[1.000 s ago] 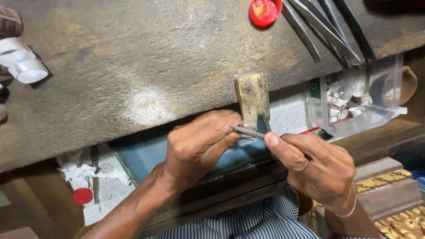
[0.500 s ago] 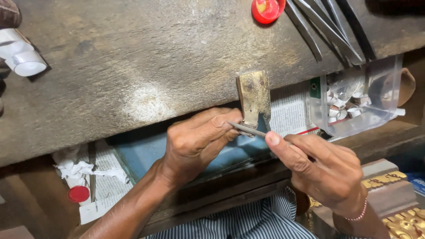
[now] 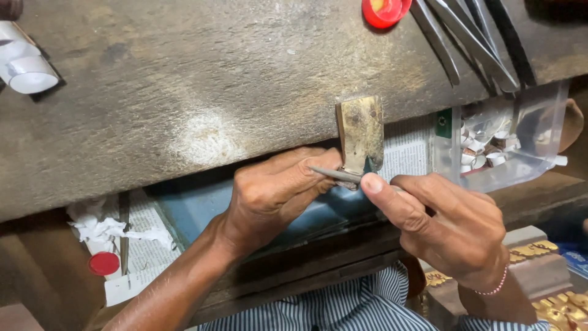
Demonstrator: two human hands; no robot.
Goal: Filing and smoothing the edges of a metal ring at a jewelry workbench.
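Observation:
My left hand (image 3: pixel 275 193) is curled shut just below the edge of a worn wooden workbench (image 3: pixel 202 86), pinching something too small to make out against a wooden bench peg (image 3: pixel 360 132) that sticks out from the bench edge. My right hand (image 3: pixel 444 224) grips a thin grey metal tool (image 3: pixel 335 174) like a file or graver. The tool's tip points left and lies across the left hand's fingertips at the foot of the peg.
Several pliers (image 3: pixel 471 37) and a red cap (image 3: pixel 383 11) lie at the bench's far right. White paper rolls (image 3: pixel 24 64) sit far left. A clear plastic bag of small parts (image 3: pixel 502 144) lies right of the peg. Below are newspaper, crumpled tissue (image 3: pixel 101 227), a red disc (image 3: pixel 104 263) and gold pieces (image 3: pixel 551 300).
Both hands have stayed at the peg with only slight shifts. The tool has moved a little along the left fingertips.

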